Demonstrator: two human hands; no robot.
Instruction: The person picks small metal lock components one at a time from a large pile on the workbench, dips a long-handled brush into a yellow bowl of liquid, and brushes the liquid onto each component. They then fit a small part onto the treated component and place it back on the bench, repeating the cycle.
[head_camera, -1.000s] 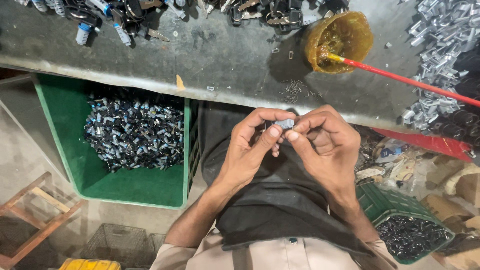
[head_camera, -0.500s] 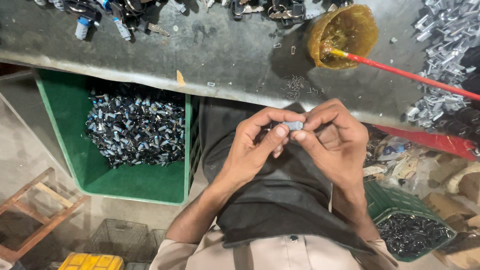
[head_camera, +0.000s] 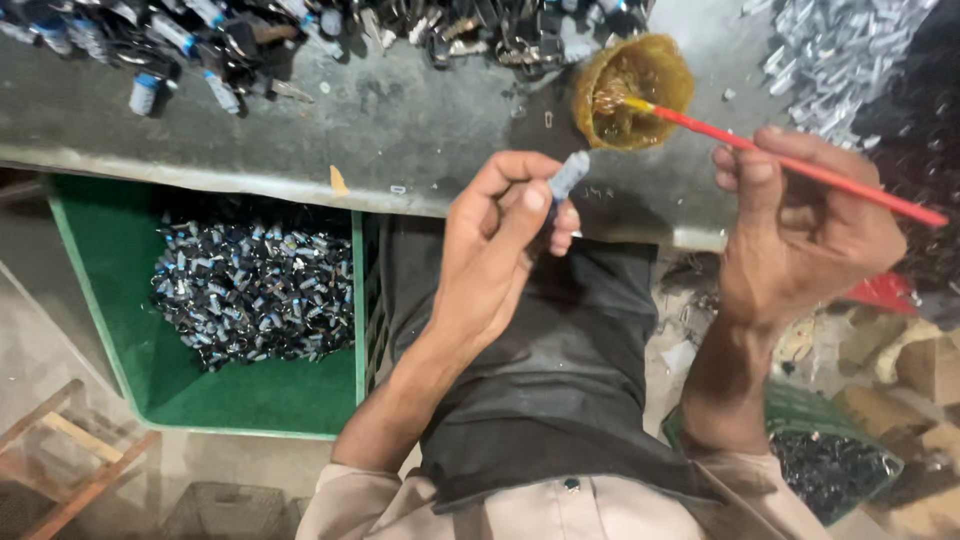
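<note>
While the head camera looks straight down, a worn grey workbench (head_camera: 400, 130) fills the upper part of the view, its front edge running across above the person's lap. Along the far side of the bench lies a row of small dark parts (head_camera: 300, 30), some with blue ends, and at the upper right sits a heap of bright metal pieces (head_camera: 840, 50). A round yellow dish (head_camera: 632, 90) of amber liquid stands on the bench. Below the bench edge, on the left, a green crate (head_camera: 240, 400) holds a pile of small dark and silver parts (head_camera: 250, 300); a wooden frame (head_camera: 70, 460) lies on the floor beside it. At the lower right a second green basket (head_camera: 830, 460) holds more dark parts.

The left hand (head_camera: 495, 260) is raised over the lap, thumb and fingertips pinched on a small grey cylindrical part (head_camera: 568, 176), which sticks up from the fingertips just before the bench edge, near the dish. The right hand (head_camera: 800, 230) is curled around a thin red brush (head_camera: 790, 162), the handle passing over its fingers, the bristle end resting in the dish.
</note>
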